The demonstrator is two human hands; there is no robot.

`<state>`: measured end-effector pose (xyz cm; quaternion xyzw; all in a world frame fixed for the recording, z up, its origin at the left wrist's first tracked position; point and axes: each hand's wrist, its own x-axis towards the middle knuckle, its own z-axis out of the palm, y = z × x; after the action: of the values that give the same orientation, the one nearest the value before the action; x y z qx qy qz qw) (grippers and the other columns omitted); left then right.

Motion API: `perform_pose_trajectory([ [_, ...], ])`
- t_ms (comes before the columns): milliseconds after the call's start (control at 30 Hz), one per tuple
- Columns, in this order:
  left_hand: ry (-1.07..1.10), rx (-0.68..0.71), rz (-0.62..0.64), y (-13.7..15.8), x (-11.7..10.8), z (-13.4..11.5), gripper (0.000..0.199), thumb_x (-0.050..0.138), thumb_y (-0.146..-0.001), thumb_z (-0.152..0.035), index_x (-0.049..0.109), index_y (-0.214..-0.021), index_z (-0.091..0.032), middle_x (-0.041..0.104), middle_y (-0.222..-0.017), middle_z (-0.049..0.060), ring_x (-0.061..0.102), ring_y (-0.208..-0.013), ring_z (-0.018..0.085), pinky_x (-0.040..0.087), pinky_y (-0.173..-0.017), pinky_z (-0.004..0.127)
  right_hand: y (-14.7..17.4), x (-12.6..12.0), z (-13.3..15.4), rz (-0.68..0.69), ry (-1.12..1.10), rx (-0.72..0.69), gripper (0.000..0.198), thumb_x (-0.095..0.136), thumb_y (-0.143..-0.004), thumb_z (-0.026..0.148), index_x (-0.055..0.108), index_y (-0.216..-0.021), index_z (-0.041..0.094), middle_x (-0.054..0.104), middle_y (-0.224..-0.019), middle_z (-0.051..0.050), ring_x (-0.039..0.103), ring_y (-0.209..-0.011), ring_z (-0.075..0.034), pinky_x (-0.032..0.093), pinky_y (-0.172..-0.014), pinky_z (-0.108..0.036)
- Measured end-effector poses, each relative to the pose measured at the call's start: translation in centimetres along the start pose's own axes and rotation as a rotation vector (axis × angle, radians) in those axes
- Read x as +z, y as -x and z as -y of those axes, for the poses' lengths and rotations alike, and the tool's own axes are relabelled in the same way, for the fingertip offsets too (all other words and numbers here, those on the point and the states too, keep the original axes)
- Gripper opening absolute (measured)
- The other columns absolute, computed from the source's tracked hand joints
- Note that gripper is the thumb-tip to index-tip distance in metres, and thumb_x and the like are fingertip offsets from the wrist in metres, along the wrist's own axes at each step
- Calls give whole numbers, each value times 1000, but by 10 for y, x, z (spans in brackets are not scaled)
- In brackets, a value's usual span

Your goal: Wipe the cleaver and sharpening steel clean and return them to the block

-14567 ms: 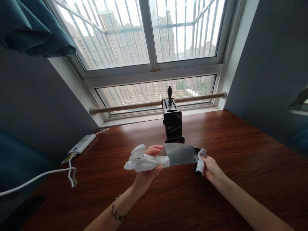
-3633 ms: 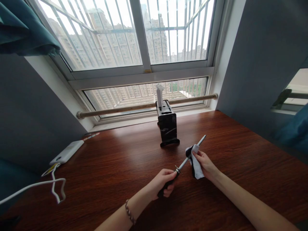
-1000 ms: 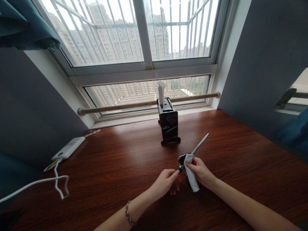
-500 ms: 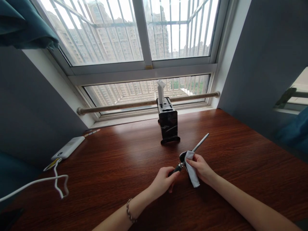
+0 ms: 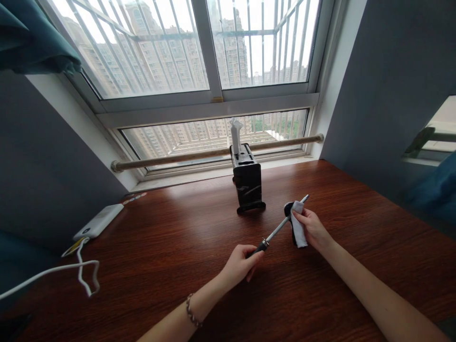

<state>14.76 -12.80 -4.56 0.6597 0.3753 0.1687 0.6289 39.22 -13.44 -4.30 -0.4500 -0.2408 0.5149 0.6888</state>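
My left hand (image 5: 242, 263) is closed around the black handle of a slim metal rod (image 5: 277, 231), which has a shiny collar where the handle ends. The rod slants up and away to the right, above the table. Near its far end, a folded white and black cloth (image 5: 299, 228) is wrapped against the shaft, pinched by the thumb and fingers of my right hand (image 5: 313, 230). The cloth's lower end hangs down. Only the rod's narrow tip shows beyond the cloth.
A black tissue box (image 5: 248, 183) with a tissue sticking up stands near the window. At the left lies a white power bank-like device (image 5: 99, 222) beside a white cable (image 5: 85, 280). The brown wooden table (image 5: 171, 247) reaches the sill, with a horizontal pole (image 5: 178, 159) before the glass.
My right hand and the cloth have moved along the rod, away from the handle toward the tip, baring the shaft between. My left hand keeps its hold on the handle.
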Motion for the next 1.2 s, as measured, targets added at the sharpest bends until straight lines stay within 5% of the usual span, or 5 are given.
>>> perform_pose_trajectory([
  [133, 194, -91, 102, -2, -2, 0, 38, 52, -77, -52, 47, -65, -16, 39, -46, -7, 33, -31, 4, 22, -32, 20, -5, -5, 9, -48, 7, -46, 34, 84, -49, 32, 66, -74, 16, 66, -63, 0, 56, -51, -12, 44, -46, -22],
  [367, -180, 130, -117, 2, 1, 4, 37, 50, -81, -49, 57, -73, -13, 40, -46, -6, 37, -35, 4, 25, -35, 19, -14, -18, 17, -103, -11, -105, 30, 83, -52, 29, 65, -73, 17, 64, -60, 1, 57, -48, -12, 45, -42, -22],
  [633, 412, -225, 225, 1, -2, -2, 37, 52, -78, -50, 54, -73, -14, 35, -47, -8, 25, -32, 2, 19, -33, 19, -25, -30, 18, -163, -46, -145, 28, 81, -54, 27, 64, -74, 17, 66, -62, 0, 59, -50, -14, 49, -43, -22],
  [900, -204, 131, -145, 5, 3, -1, 37, 52, -78, -49, 57, -68, -14, 45, -50, -4, 39, -43, 6, 24, -40, 20, -35, -38, 14, -227, -138, -150, 25, 80, -55, 21, 65, -73, 15, 65, -60, 2, 58, -49, -10, 49, -44, -18],
  [1200, 523, -305, 298, 3, -6, -3, 37, 53, -79, -48, 56, -73, -11, 32, -47, -8, 19, -33, 1, 9, -34, 19, -36, -44, 11, -206, -241, -54, 12, 70, -72, 24, 62, -73, 15, 63, -56, 2, 56, -44, -9, 47, -40, -16],
])
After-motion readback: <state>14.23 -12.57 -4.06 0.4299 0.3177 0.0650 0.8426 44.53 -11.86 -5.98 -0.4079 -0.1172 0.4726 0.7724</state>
